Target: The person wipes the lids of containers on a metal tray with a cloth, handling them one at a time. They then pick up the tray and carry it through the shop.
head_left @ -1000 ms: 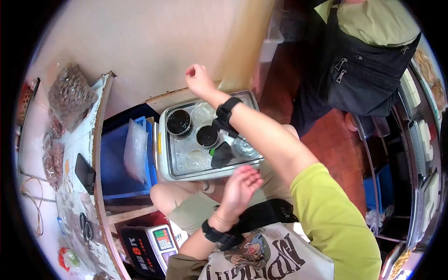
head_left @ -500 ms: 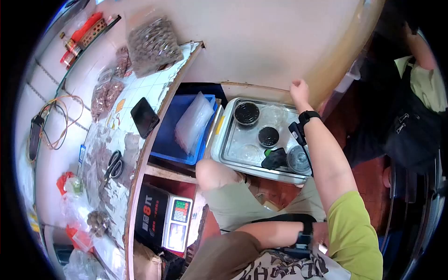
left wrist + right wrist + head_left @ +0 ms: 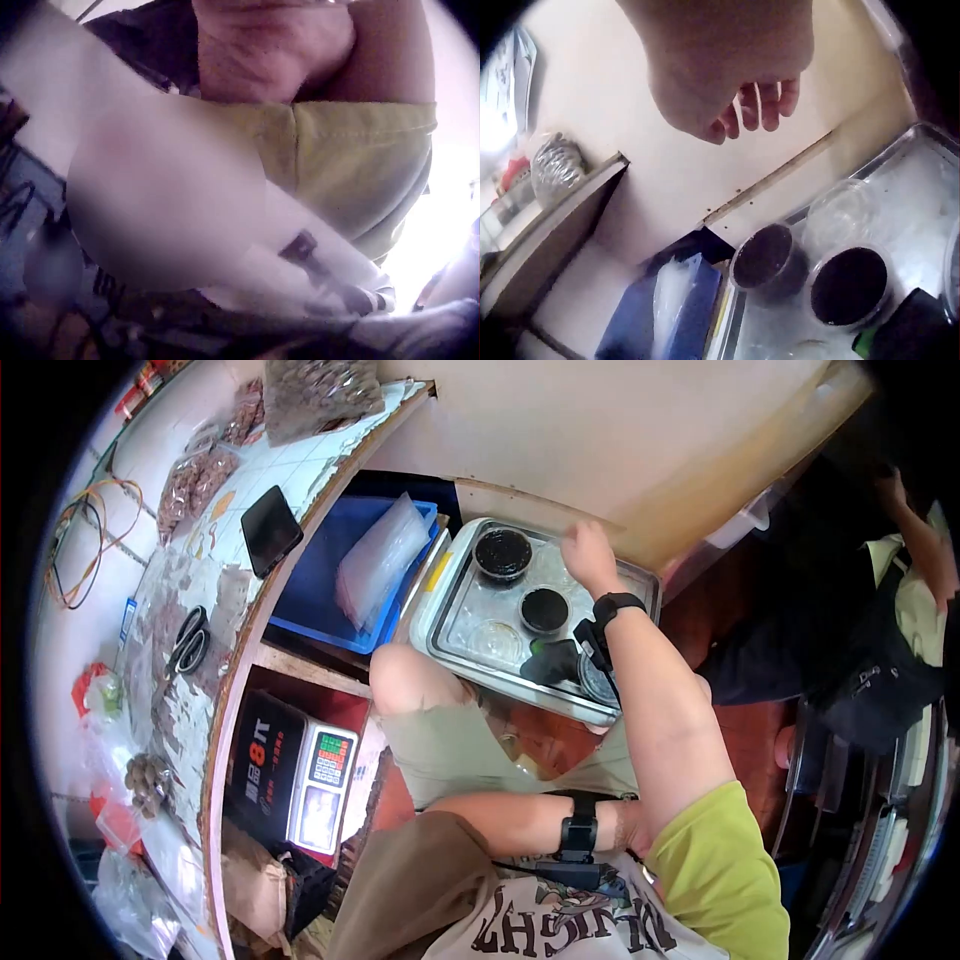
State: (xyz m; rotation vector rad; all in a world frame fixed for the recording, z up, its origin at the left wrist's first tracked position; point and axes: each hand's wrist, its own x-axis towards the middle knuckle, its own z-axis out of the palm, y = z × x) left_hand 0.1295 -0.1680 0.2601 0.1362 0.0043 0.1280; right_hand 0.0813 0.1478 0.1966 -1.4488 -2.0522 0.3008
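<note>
My right hand [image 3: 590, 555] hangs over the back edge of the metal tray [image 3: 447, 610], its fingers loosely curled and holding nothing. In the right wrist view its fingers [image 3: 769, 112] dangle against the pale wall. A larger tub of dark contents [image 3: 503, 553] and a smaller dark-filled cup [image 3: 544, 610] stand in the tray, with clear plastic containers [image 3: 495, 642] around them. A black item with a green part [image 3: 550, 662] lies at the front. My left hand [image 3: 270, 52] is tucked against my right arm near the yellow-green sleeve [image 3: 352, 165]; its fingers are hidden.
A shelf at left carries a phone [image 3: 271, 531], scissors [image 3: 189, 640] and bagged goods [image 3: 320, 400]. Below are a blue crate [image 3: 310, 575] with plastic bags [image 3: 383, 560] and a scale [image 3: 325, 785]. Another person [image 3: 880, 640] stands at the right.
My left hand has gone from above my lap to beside my right elbow. My right hand has come back toward the tray. The head view has swung left, and the other person has shifted right.
</note>
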